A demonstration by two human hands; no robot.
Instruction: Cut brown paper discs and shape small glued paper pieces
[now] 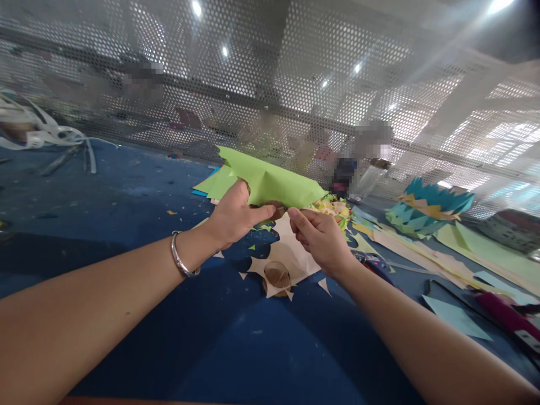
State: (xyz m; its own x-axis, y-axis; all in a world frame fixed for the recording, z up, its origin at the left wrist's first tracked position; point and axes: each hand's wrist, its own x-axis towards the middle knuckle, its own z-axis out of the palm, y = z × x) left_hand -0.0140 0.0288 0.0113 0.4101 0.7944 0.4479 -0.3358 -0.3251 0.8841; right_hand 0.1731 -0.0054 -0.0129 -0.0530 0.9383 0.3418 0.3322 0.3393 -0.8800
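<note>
Both hands hold one sheet of light green paper (270,177) above the blue table, its near edge curled toward me. My left hand (238,216) grips its left part, thumb stretched along the lower edge. My right hand (318,236) pinches the same edge near the middle, finger and thumb pressed together. Below them lies a cream paper sheet (293,250) with a jagged cut edge, and a brown tape roll (276,275) sits by its near end. Small cream paper triangles (324,287) are scattered around. What the hidden fingertips do behind the paper cannot be seen.
A zigzag paper crown (428,208) in teal, orange and green stands at right, near paper strips (415,256). A purple tool with a black cord (502,315) lies at far right. White strips (54,132) are heaped at left. A perforated metal screen (253,73) rises behind the table.
</note>
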